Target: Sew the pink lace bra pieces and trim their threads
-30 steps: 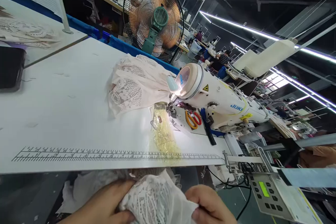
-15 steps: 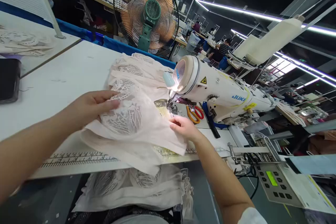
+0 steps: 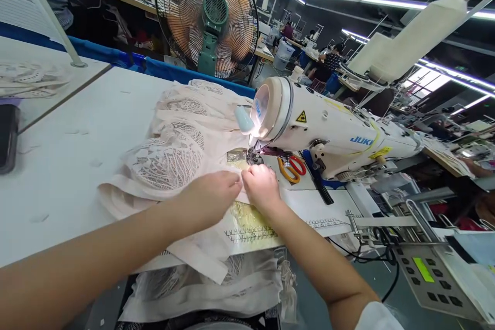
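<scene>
A pale pink lace garment lies bunched on the white table, left of the sewing machine. My left hand is closed on the garment's edge just in front of the needle area. Beside it, almost touching, my right hand pinches the same fabric close to the presser foot. My fingertips are partly hidden by the hands themselves. One loose strip of the garment hangs over the table's front edge. Below, more lace pieces rest at my lap.
Orange-and-red-handled scissors lie behind the machine's needle area. A printed ruler runs along the table's front edge. A phone sits at far left, a large fan stands behind, and a control panel is at lower right.
My left hand has moved right from the lace cup to the fabric beside my right hand. The garment's near part has been gathered toward the needle, uncovering more of the ruler.
</scene>
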{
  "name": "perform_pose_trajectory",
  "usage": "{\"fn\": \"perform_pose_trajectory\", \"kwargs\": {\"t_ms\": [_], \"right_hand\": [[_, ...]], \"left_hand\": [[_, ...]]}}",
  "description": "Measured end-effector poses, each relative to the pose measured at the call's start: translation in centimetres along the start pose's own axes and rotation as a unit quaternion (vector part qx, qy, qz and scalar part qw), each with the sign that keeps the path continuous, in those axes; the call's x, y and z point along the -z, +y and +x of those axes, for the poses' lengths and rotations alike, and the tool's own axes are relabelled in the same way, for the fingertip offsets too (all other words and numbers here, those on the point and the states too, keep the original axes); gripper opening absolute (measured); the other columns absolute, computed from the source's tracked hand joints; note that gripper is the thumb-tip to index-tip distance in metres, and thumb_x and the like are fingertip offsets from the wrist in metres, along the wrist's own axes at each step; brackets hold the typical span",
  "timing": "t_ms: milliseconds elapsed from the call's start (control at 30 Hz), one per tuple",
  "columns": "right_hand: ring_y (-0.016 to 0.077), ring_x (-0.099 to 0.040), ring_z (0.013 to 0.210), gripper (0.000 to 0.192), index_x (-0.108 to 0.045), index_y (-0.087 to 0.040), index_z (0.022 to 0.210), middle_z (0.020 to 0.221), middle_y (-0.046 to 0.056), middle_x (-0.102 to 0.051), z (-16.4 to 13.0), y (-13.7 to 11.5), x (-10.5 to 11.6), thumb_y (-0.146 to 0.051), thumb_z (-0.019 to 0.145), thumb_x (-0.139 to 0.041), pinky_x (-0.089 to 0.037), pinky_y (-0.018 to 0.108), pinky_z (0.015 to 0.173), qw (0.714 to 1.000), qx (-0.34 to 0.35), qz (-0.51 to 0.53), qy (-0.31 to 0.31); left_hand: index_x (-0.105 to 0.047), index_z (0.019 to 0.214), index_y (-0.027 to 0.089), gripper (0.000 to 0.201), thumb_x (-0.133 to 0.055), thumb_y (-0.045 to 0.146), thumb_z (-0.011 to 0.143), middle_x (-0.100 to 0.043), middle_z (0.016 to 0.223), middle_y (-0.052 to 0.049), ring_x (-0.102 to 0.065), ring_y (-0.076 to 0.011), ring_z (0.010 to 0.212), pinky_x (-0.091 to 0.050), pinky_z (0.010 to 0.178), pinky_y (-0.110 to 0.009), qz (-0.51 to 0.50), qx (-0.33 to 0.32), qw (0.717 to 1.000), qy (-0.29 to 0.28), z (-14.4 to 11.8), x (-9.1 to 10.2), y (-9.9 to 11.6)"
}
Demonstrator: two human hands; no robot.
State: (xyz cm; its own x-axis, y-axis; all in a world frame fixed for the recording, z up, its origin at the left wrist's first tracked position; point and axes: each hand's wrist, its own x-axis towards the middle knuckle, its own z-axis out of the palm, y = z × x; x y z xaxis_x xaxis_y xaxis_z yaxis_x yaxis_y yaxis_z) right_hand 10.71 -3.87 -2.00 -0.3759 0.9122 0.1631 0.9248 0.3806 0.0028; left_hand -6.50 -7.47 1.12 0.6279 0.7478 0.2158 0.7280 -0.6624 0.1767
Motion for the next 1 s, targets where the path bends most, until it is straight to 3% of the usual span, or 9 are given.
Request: {"fn": "perform_pose_trajectory", "kwargs": {"t_ms": [67, 133, 233, 333, 467, 567, 1000], "right_hand": [[0.0228, -0.051, 0.080, 0.012, -0.063, -0.018, 0.080, 0.080, 0.009, -0.060, -0.5, 0.3, 0.2, -0.013, 0.086, -0.053, -0.040, 0.033, 0.070, 1.000, 0.018, -0.006, 0.002], [0.0234, -0.053, 0.083, 0.013, -0.064, -0.017, 0.090, 0.085, 0.010, -0.062, -1.6, 0.6, 0.4, -0.015, 0.086, -0.052, -0.041, 0.033, 0.071, 0.999, 0.035, -0.009, 0.003], [0.0225, -0.054, 0.091, 0.021, -0.062, -0.017, 0.105, 0.101, 0.009, -0.064, -4.2, 1.4, 0.3, -0.017, 0.089, -0.048, -0.044, 0.034, 0.076, 0.996, 0.082, 0.011, 0.019], [0.0236, -0.054, 0.097, 0.027, -0.061, -0.015, 0.110, 0.112, 0.012, -0.062, -6.8, 2.0, -0.2, -0.018, 0.091, -0.042, -0.046, 0.037, 0.081, 0.987, 0.127, 0.066, 0.080], [0.0249, -0.055, 0.099, 0.028, -0.060, -0.012, 0.110, 0.114, 0.014, -0.061, -8.4, 2.4, -0.8, -0.016, 0.090, -0.041, -0.049, 0.039, 0.083, 0.975, 0.143, 0.115, 0.123], [0.0258, -0.054, 0.100, 0.029, -0.059, -0.011, 0.112, 0.115, 0.015, -0.061, -8.2, 2.4, -0.9, -0.016, 0.090, -0.041, -0.050, 0.040, 0.085, 0.972, 0.147, 0.131, 0.130], [0.0283, -0.054, 0.105, 0.029, -0.058, -0.009, 0.111, 0.116, 0.016, -0.059, -7.1, 2.4, -1.1, -0.016, 0.087, -0.044, -0.052, 0.043, 0.089, 0.973, 0.124, 0.136, 0.142]], "left_hand": [[-0.064, 0.090, 0.015, 0.024, -0.042, 0.007, 0.083, -0.066, 0.093, -0.006, -0.061, -0.0183, 0.081, -0.050, 0.065, -0.027, 0.000, -0.031, 0.999, -0.025, 1.8, -2.1, 0.7], [-0.064, 0.091, 0.012, 0.025, -0.039, 0.012, 0.089, -0.065, 0.094, -0.009, -0.061, -0.0188, 0.083, -0.050, 0.070, -0.028, 0.002, -0.052, 0.998, -0.031, 2.8, -3.4, 0.4], [-0.063, 0.106, 0.006, 0.034, -0.033, 0.018, 0.096, -0.064, 0.106, -0.016, -0.058, -0.0245, 0.097, -0.047, 0.086, -0.037, 0.029, -0.087, 0.996, -0.012, 2.9, -4.3, -0.7], [-0.057, 0.120, 0.002, 0.038, -0.037, 0.023, 0.095, -0.060, 0.119, -0.020, -0.054, -0.0293, 0.107, -0.045, 0.090, -0.041, 0.091, -0.119, 0.989, -0.009, 2.6, -4.3, -1.3], [-0.060, 0.117, 0.006, 0.038, -0.045, 0.030, 0.093, -0.061, 0.117, -0.018, -0.056, -0.0271, 0.097, -0.045, 0.075, -0.037, 0.126, -0.081, 0.988, -0.049, 3.2, -3.9, -1.1], [-0.061, 0.115, 0.007, 0.038, -0.044, 0.032, 0.093, -0.062, 0.114, -0.016, -0.056, -0.0255, 0.093, -0.043, 0.068, -0.036, 0.139, -0.045, 0.988, -0.043, 3.9, -3.9, -1.1], [-0.062, 0.114, 0.013, 0.036, -0.045, 0.035, 0.092, -0.060, 0.106, -0.014, -0.056, -0.0285, 0.097, -0.044, 0.073, -0.039, 0.094, 0.028, 0.994, -0.053, 6.3, -3.7, -2.1]]}}
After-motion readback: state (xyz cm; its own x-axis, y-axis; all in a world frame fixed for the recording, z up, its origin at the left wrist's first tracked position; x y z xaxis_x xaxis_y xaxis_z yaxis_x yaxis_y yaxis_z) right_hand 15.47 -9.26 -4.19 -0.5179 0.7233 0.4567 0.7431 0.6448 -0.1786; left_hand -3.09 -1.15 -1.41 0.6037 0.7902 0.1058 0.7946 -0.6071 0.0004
